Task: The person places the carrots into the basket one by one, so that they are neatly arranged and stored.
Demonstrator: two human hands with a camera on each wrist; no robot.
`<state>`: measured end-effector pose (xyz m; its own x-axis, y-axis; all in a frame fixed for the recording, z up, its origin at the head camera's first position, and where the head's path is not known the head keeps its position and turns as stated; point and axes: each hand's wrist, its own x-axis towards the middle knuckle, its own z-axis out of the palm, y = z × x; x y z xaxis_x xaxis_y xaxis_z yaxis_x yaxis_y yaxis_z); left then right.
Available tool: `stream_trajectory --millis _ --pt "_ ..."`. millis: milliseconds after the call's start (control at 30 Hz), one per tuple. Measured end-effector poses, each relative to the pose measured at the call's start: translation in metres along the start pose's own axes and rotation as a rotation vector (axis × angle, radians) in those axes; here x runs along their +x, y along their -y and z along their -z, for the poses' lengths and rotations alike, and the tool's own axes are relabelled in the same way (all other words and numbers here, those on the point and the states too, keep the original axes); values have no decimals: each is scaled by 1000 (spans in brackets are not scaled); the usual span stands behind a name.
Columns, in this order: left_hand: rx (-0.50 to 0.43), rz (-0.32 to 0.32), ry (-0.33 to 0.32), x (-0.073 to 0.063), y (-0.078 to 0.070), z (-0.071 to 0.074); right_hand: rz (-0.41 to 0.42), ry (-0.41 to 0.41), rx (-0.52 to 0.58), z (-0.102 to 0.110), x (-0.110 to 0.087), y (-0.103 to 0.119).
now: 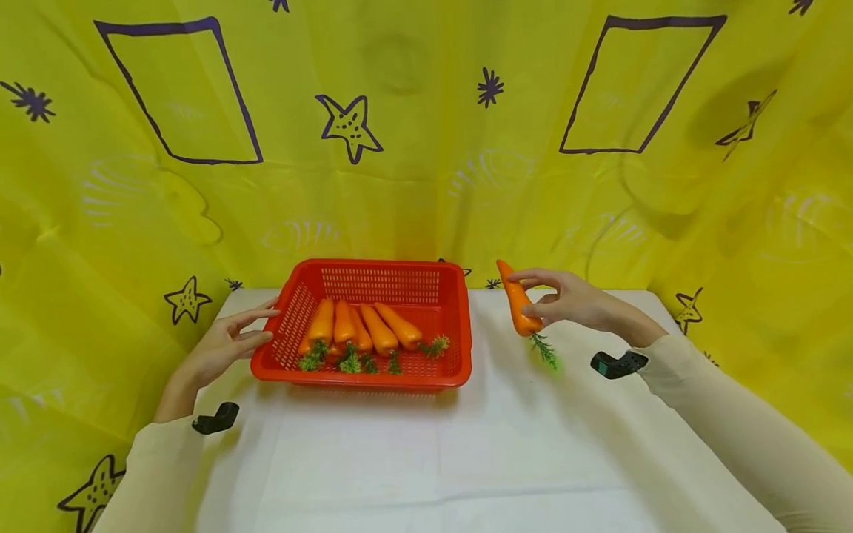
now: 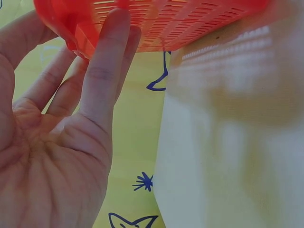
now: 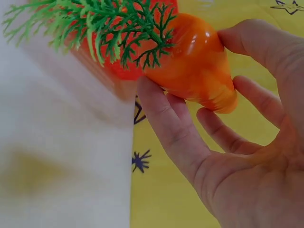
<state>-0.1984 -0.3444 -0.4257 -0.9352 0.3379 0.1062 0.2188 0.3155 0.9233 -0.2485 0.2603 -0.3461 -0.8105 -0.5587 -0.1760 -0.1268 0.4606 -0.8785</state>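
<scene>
A glossy orange carrot (image 1: 519, 297) with a green leafy top is pinched between the thumb and fingers of my right hand (image 1: 566, 300), to the right of the basket. It tilts above the table, tip up and leaves (image 3: 152, 45) hanging down. My left hand (image 1: 223, 344) touches the left side of the red plastic basket (image 1: 363, 378) with fairly straight fingers; the left wrist view has those fingers (image 2: 99, 71) against its rim and slotted wall. Inside the basket several carrots (image 1: 380, 329) lie side by side, leafy ends toward me, some partly covered by others.
A white cloth (image 1: 426, 451) covers the table under the basket. Behind and at both sides hangs a yellow curtain (image 1: 413, 207) with purple stars and outlined shapes. Each wrist wears a small black device, the left one (image 1: 216, 419) and the right one (image 1: 618, 364).
</scene>
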Motion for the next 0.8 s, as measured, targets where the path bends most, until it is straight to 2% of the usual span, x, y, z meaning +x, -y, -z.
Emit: stream_trajectory --millis 233,467,633,800 --pt "-16 3 -3 0 -1 0 16 71 -78 -14 35 32" --pt "-14 14 -1 0 -1 1 59 180 -92 -38 79 59" --pt "-23 15 -6 0 -3 -1 63 265 -118 -57 112 65" --pt "-24 16 1 1 -2 -1 42 351 -91 -76 142 68"
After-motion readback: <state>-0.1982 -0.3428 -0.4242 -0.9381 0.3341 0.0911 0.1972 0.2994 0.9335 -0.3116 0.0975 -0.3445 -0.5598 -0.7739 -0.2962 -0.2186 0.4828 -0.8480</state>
